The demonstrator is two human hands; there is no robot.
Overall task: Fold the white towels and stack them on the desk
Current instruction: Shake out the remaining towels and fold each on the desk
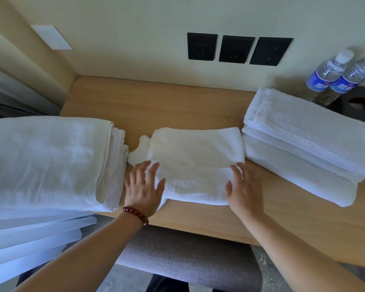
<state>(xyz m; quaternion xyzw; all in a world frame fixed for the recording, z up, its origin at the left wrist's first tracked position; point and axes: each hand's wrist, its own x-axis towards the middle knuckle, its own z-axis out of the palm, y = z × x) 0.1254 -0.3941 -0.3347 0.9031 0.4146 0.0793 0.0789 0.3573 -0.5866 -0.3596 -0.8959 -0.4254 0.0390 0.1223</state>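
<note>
Two hands lie flat, fingers spread, on a folded towel [195, 165] at mid-table [156, 102]: left hand [143, 186] on its left end, right hand [241, 187] on its right; embossed letters "HOT" show between them; a stack [303, 144] lies right; bottles [335, 74] carry blue labels, unreadable.

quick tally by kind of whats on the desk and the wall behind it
Towel piles: 3, left, middle, right
Water bottles: 2
Black wall sockets: 3
White wall plate: 1
Total: 9
</note>
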